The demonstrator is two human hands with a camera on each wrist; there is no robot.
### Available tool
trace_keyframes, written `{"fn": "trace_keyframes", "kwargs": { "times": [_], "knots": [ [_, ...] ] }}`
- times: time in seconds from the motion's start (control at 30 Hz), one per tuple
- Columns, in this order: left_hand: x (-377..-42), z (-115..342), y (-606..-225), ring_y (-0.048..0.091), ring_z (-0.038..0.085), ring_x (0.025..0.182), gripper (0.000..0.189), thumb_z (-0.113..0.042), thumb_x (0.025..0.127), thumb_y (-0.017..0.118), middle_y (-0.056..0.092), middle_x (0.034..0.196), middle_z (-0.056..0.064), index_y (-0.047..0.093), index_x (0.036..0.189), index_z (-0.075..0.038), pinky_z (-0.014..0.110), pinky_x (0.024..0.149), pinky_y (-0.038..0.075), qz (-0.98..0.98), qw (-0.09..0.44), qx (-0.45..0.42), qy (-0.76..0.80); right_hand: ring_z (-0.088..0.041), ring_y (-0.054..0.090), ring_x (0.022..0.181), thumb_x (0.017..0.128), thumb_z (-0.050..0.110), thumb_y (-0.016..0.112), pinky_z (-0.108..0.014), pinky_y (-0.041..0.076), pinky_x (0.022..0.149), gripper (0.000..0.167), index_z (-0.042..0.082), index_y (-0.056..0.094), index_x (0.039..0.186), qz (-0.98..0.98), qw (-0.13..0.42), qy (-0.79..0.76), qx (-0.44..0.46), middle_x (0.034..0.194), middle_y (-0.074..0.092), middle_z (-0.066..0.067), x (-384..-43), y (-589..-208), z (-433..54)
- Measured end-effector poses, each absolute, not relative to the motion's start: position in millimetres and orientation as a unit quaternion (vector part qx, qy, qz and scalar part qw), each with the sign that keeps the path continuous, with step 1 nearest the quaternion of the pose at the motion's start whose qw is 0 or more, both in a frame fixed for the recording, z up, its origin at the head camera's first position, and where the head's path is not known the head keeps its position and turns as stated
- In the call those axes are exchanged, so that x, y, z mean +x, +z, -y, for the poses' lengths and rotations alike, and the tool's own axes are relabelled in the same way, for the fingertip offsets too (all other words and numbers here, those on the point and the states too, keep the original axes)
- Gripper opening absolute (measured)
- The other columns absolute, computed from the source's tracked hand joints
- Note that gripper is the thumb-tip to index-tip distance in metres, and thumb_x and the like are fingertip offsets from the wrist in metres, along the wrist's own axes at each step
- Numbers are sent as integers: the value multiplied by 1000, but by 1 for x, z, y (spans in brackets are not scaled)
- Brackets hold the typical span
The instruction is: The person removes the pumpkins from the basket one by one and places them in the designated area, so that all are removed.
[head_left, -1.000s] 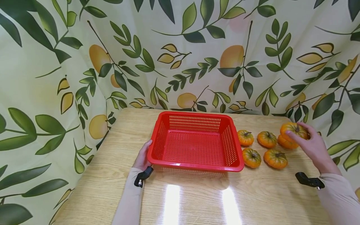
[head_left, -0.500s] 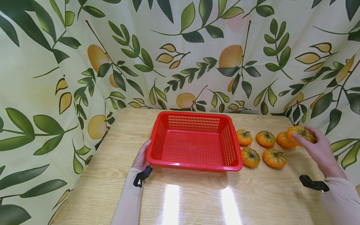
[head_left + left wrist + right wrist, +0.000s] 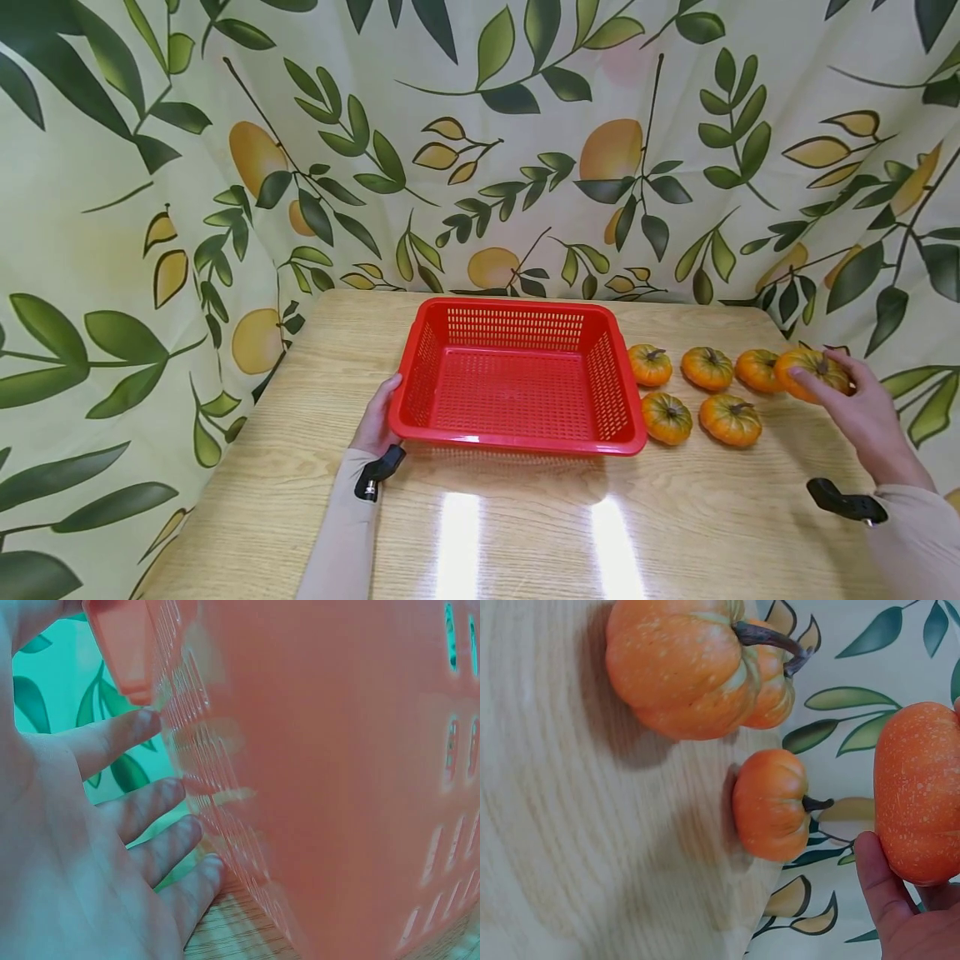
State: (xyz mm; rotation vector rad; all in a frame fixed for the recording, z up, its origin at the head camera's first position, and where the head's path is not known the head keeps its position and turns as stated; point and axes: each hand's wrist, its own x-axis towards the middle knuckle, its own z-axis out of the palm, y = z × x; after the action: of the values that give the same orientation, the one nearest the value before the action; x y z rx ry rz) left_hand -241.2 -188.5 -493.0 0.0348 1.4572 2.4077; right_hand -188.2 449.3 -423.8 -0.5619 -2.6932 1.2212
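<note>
My right hand (image 3: 873, 417) grips a small orange pumpkin (image 3: 810, 373), thumb on its near side, at the table's right. In the right wrist view the held pumpkin (image 3: 919, 799) fills the right edge, with fingertips against its underside. A red plastic basket (image 3: 517, 446) with slotted walls stands mid-table, nothing in it. Beside its left wall is my left hand (image 3: 378, 417). In the left wrist view that hand's fingers (image 3: 161, 851) extend loosely with their tips against the slotted wall (image 3: 217, 772); the thumb is mostly out of view.
Several more pumpkins lie on the wooden table (image 3: 330, 333) right of the basket, including a back one (image 3: 759, 370) next to the held pumpkin and a front one (image 3: 731, 420). A leaf-patterned cloth (image 3: 420, 108) hangs behind and along the left.
My right hand has carried its pumpkin rightward and lower, from over another pumpkin to beside it, uncovering that one. The left hand and basket stay put; the head view has shifted slightly.
</note>
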Motion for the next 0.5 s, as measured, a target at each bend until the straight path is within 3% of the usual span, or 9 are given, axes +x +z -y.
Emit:
{"fn": "trace_keyframes", "kwargs": {
  "times": [0.07,0.13,0.2,0.27,0.3,0.33,0.5],
  "knots": [
    [-241,188,-493,67,17,105,47,-46,106,39,70,117,0,52,135,-11,32,90,58,-511,161,10,845,-30,36,126,98,50,59,-8,34,76,83,20,16,163,892,69,406,-185,168,11,-24,-187,-426,-450],
    [-241,188,-492,67,16,104,45,-46,106,39,70,115,-1,52,133,-12,31,89,57,-511,160,9,844,-34,29,140,99,49,58,-12,36,98,83,20,15,163,889,67,413,-184,170,6,-22,-184,-427,-450],
    [-242,188,-492,67,15,103,44,-46,105,40,70,113,-2,52,132,-13,30,89,57,-511,161,9,845,-40,19,149,100,50,56,-28,32,118,84,18,11,164,887,61,419,-186,169,1,-22,-182,-429,-449],
    [-242,188,-493,67,15,103,44,-47,105,41,70,113,-3,52,132,-13,30,89,57,-511,162,12,844,-47,13,150,100,50,55,-47,23,125,85,17,9,164,885,54,423,-187,169,-1,-23,-181,-431,-450],
    [-241,188,-492,67,15,103,45,-47,105,41,70,113,-3,52,132,-13,30,89,57,-511,162,13,844,-51,9,150,100,51,54,-60,17,124,86,17,8,164,883,50,426,-188,169,-2,-24,-180,-431,-450],
    [-241,188,-492,67,15,103,45,-47,105,41,70,113,-3,52,132,-13,30,89,57,-512,162,14,844,-52,9,150,100,51,54,-64,16,122,86,16,8,164,882,48,428,-190,168,-3,-25,-179,-432,-450],
    [-241,188,-492,68,17,105,45,-45,106,38,71,114,-1,53,132,-11,31,90,57,-511,160,6,845,-55,6,150,100,53,53,-70,15,119,87,18,6,164,877,44,433,-203,168,-5,-26,-177,-435,-452]
  ]
}}
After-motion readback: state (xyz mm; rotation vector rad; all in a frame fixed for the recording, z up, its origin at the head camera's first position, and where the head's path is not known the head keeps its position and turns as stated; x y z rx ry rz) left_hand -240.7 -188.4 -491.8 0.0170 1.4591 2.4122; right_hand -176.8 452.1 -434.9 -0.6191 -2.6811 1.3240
